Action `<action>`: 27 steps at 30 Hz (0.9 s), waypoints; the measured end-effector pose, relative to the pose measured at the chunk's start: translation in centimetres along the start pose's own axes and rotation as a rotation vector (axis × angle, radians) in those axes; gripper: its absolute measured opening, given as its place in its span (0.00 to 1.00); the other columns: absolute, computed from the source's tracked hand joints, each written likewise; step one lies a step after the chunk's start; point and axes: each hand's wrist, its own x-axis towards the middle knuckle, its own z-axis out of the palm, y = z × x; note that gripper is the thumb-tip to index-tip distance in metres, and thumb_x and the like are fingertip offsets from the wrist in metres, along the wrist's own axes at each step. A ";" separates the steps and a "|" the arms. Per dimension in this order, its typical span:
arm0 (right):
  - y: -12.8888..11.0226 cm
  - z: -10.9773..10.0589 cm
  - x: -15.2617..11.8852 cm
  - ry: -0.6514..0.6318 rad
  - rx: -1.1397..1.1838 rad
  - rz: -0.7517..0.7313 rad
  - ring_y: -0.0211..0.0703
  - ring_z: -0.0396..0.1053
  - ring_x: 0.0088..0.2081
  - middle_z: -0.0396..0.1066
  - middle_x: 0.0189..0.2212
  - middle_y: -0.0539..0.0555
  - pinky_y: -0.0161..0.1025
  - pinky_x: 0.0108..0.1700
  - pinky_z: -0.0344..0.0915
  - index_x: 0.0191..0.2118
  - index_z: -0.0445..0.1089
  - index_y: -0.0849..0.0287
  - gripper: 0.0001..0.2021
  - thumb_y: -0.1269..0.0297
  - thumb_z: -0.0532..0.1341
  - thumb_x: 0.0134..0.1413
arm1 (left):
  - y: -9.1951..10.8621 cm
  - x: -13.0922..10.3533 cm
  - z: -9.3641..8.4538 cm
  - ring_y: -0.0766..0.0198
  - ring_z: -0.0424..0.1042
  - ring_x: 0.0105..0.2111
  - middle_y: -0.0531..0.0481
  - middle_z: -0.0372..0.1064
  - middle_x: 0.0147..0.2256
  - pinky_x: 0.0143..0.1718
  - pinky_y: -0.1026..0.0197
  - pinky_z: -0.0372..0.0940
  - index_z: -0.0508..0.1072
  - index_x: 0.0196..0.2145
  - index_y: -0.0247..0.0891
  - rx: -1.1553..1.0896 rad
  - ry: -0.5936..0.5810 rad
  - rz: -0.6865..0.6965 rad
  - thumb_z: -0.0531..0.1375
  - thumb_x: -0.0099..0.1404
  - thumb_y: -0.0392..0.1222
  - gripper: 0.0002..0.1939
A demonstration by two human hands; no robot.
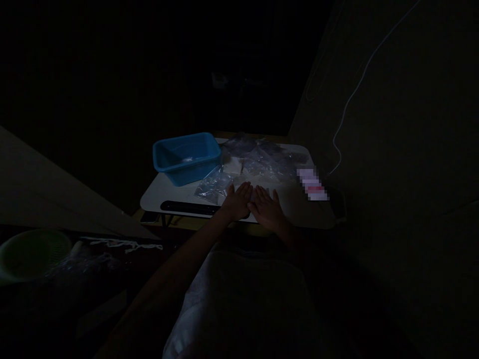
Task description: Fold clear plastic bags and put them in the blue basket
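Both hands lie side by side, palms down, near the front edge of a small white table (153,195) in a very dark room. My left hand (237,201) is spread flat, its thumb apart from the fingers. Close beside it, my right hand (266,207) is also flat with fingers stretched out. Under and just beyond the fingertips is pale or clear material, too dim to make out. A crinkled clear plastic bag (214,186) lies left of my left hand. Farther back are more clear plastic bags (262,157) and a small white item (232,165).
A blue plastic basin (187,158) stands at the table's back left. At the right edge is a lit, pixelated screen (313,184). A dark slot (187,207) runs along the front edge. A green basket (35,254) is at lower left; a white cable (350,97) hangs at right.
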 end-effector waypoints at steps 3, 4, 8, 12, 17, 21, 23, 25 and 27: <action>0.0 0.2 -0.1 0.031 -0.019 0.024 0.51 0.44 0.61 0.48 0.60 0.64 0.58 0.59 0.35 0.59 0.51 0.68 0.30 0.51 0.37 0.59 | 0.0 0.0 0.0 0.52 0.41 0.61 0.36 0.42 0.61 0.56 0.40 0.42 0.50 0.59 0.29 -0.001 -0.005 -0.011 0.43 0.63 0.42 0.27; 0.0 0.3 -0.2 0.037 -0.023 0.035 0.51 0.44 0.61 0.48 0.60 0.65 0.58 0.59 0.36 0.59 0.52 0.68 0.30 0.51 0.37 0.59 | 0.0 0.0 0.0 0.52 0.41 0.61 0.36 0.41 0.61 0.56 0.40 0.42 0.50 0.59 0.29 -0.004 -0.008 -0.017 0.43 0.63 0.42 0.28; 0.3 0.3 -0.3 0.043 -0.030 0.065 0.52 0.44 0.61 0.49 0.59 0.66 0.58 0.58 0.37 0.58 0.53 0.69 0.31 0.51 0.38 0.59 | 0.0 0.0 -0.1 0.52 0.43 0.60 0.35 0.42 0.60 0.55 0.39 0.43 0.49 0.59 0.28 -0.014 0.010 -0.009 0.44 0.63 0.43 0.28; 0.8 0.2 -0.6 0.074 -0.028 0.097 0.51 0.46 0.60 0.50 0.58 0.67 0.60 0.58 0.37 0.57 0.54 0.69 0.30 0.50 0.38 0.59 | 0.0 -0.1 -0.1 0.52 0.43 0.60 0.35 0.43 0.60 0.55 0.39 0.42 0.50 0.58 0.27 -0.015 0.029 -0.003 0.43 0.64 0.43 0.27; 1.6 0.2 -0.9 0.091 -0.029 0.170 0.54 0.47 0.60 0.50 0.58 0.70 0.61 0.56 0.39 0.56 0.54 0.72 0.31 0.50 0.40 0.58 | 0.1 -0.1 0.0 0.52 0.42 0.60 0.35 0.42 0.60 0.56 0.39 0.42 0.50 0.58 0.26 -0.018 0.024 -0.014 0.42 0.65 0.43 0.27; 2.1 0.1 -1.0 0.122 -0.022 0.263 0.56 0.46 0.60 0.50 0.58 0.72 0.58 0.56 0.42 0.57 0.52 0.76 0.31 0.53 0.41 0.58 | 0.1 0.0 -0.1 0.53 0.42 0.61 0.36 0.41 0.61 0.56 0.39 0.42 0.49 0.59 0.27 -0.019 0.021 -0.023 0.41 0.65 0.44 0.27; 2.2 0.0 -1.0 0.121 -0.012 0.224 0.54 0.45 0.61 0.48 0.59 0.70 0.56 0.57 0.43 0.58 0.50 0.74 0.30 0.54 0.41 0.59 | 0.1 0.1 -0.1 0.54 0.42 0.61 0.36 0.41 0.61 0.56 0.40 0.42 0.49 0.59 0.27 -0.016 0.018 -0.020 0.40 0.66 0.44 0.27; 2.1 -0.2 -0.9 0.097 -0.010 0.135 0.52 0.43 0.61 0.46 0.60 0.67 0.55 0.57 0.42 0.59 0.49 0.71 0.29 0.54 0.41 0.59 | 0.0 0.1 -0.2 0.54 0.42 0.61 0.36 0.41 0.61 0.56 0.40 0.42 0.49 0.59 0.27 -0.015 0.009 -0.018 0.40 0.66 0.44 0.27; 2.0 -0.4 -0.9 0.062 -0.020 0.074 0.51 0.43 0.61 0.46 0.60 0.65 0.56 0.58 0.41 0.59 0.50 0.69 0.29 0.53 0.40 0.59 | 0.0 0.1 -0.2 0.53 0.42 0.61 0.36 0.41 0.61 0.56 0.40 0.42 0.49 0.59 0.26 -0.016 0.004 -0.016 0.40 0.66 0.44 0.27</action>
